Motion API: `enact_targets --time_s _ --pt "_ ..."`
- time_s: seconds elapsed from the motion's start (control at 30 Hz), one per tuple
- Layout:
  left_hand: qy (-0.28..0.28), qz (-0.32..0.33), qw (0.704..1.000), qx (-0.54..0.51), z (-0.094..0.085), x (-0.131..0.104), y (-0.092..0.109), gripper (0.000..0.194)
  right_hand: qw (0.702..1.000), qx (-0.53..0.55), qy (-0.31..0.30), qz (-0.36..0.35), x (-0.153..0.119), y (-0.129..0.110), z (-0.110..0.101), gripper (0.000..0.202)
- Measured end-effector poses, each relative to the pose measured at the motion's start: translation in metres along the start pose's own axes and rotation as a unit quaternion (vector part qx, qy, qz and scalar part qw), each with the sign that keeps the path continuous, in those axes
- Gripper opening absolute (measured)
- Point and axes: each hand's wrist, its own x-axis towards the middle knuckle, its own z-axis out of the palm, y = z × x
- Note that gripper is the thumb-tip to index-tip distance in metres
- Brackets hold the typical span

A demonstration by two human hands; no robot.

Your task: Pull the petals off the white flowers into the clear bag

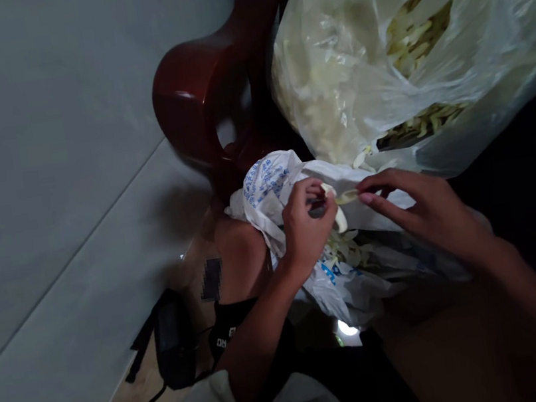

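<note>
Left hand point(304, 226) and right hand point(420, 208) pinching a pale strip point(346, 196) at frame centre, over a white bag point(270, 184), clear bag point(377, 57) upper right.

Small pale clove-like piece point(346, 196), yellowish, pinched between fingertips of left hand point(304, 226) and right hand point(423, 208), held level above white printed bag point(270, 184). Thin whitish peel point(339, 217) curling down from it beside left thumb. More pale peelings point(350, 249) heaped loosely in open mouth of that bag, directly beneath. Bag crumpled, blue print on its upper fold, resting on lap. Dim light; finer detail of the piece hard to tell.
</note>
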Motion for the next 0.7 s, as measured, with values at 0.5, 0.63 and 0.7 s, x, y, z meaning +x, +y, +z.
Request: enact_targets --time_s 0.5,0.63,0.7 --pt "-0.077 -0.091 0.979 -0.168 0.003 0.002 0.006 0.014 0.995 0.024 0.063 -0.07 0.004 0.0 0.02 0.025" --pt "-0.084 -0.082 0.98 -0.16 0.002 0.002 0.003 0.015 0.992 0.104 0.071 -0.018 0.005 -0.002 0.022 0.025" --pt "-0.077 -0.069 0.982 -0.156 0.0 0.002 0.002 0.016 0.991 0.124 0.039 -0.012 0.007 -0.002 0.021 0.018"
